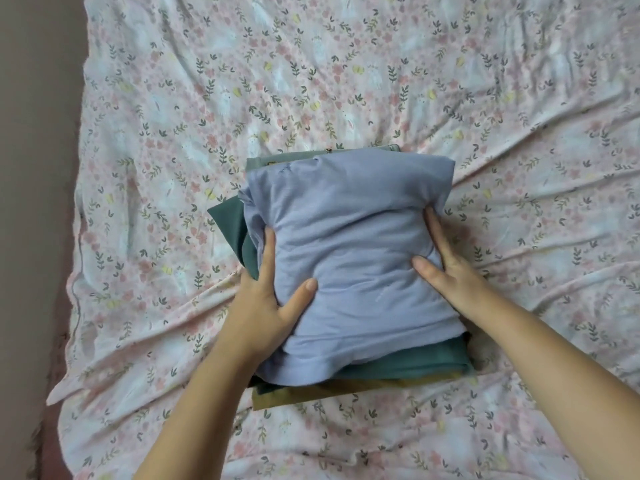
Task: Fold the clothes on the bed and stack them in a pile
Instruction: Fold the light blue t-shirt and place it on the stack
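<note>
Both sides of the pile [346,237] were clasped: the left grip [266,299] held its left edge, the right grip [446,268] its right, thumbs on top. It sat on the bed [242,81] (long axis pointing away from the person), centred between them, equally near each.

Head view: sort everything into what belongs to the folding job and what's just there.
Job: lavender garment on top, teal garment, mustard garment, grey-green garment, left hand and right hand gripping the pile's sides.
Just there: floral sheet, grey-brown surface beside the bed.
</note>
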Demonstrator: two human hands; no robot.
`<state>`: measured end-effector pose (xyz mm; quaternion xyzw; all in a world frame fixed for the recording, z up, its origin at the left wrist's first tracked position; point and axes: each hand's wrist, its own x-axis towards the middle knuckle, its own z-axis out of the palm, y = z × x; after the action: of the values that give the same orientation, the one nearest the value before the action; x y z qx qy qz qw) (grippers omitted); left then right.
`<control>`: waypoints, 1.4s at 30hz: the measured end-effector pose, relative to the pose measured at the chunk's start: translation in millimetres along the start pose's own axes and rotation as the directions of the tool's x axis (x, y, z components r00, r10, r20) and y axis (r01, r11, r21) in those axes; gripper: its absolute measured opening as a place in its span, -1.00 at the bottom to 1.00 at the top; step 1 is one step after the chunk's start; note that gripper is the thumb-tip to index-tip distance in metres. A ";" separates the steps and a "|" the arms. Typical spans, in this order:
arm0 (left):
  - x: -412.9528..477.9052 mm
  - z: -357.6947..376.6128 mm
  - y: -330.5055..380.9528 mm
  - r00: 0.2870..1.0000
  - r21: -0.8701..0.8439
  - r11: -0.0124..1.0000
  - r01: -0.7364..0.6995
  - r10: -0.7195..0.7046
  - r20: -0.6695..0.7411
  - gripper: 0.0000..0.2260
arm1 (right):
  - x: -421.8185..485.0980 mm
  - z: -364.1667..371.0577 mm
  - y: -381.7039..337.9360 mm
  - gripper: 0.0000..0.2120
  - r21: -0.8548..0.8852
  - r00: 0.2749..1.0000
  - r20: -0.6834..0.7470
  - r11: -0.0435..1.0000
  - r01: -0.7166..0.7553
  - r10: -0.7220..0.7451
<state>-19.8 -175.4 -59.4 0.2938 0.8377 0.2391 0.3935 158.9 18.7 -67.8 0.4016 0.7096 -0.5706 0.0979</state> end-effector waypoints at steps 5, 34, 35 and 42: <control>-5.5 11.3 16.3 0.995 0.126 0.990 -0.056 0.066 -0.080 -0.27 | 6.5 -3.9 12.9 -0.13 0.115 0.997 -0.078 0.993 -0.001 0.010; -7.7 -7.2 45.4 0.994 0.069 0.998 0.010 -0.003 -0.106 -0.21 | 17.2 -5.9 33.2 -0.36 0.315 0.992 -0.121 0.945 0.083 -0.047; -8.1 -7.4 50.9 0.993 0.142 0.990 0.006 0.011 -0.120 -0.21 | 22.6 -7.5 41.3 -0.41 0.316 0.989 -0.146 0.948 0.043 0.004; -28.4 24.2 99.8 0.959 0.308 0.951 0.017 0.071 -0.273 -0.29 | 20.3 -12.5 132.4 -0.67 0.196 0.911 -0.179 0.921 -0.337 0.371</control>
<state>44.6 -119.5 4.4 0.3261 0.9077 0.1508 0.2170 239.7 42.6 -172.6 0.5891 0.5827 -0.5524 0.0907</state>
